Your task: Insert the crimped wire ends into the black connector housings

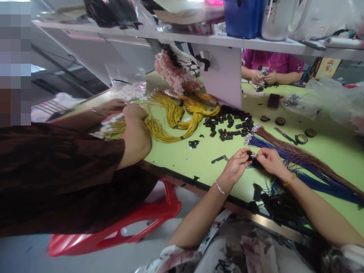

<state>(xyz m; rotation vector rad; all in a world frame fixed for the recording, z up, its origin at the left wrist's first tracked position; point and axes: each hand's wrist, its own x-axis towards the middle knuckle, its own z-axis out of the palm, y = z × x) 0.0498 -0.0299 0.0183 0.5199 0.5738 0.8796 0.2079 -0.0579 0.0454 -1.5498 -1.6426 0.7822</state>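
Observation:
My left hand (238, 163) pinches a small black connector housing (250, 154) between thumb and fingertips. Close beside it, my right hand (270, 161) is closed at the housing's right side, its fingertips on what looks like a thin wire end. Just beyond both hands lie a bundle of blue wires (265, 147) and a bundle of brown wires (280, 142), their pale metal-tipped ends pointing left. A heap of loose black housings (227, 123) is spread past my left hand. Below my right forearm sit more black housings with wires (273, 204), partly hidden by the arm.
At left a co-worker's arm (138, 136) reaches over yellow wire bundles (173, 110). Another person (273, 68) works across the table. Tape rolls (280, 121), scissors (286, 135) and a small cutter (218, 159) lie about. A shelf (196, 37) hangs overhead; a red stool (167, 204) stands at left.

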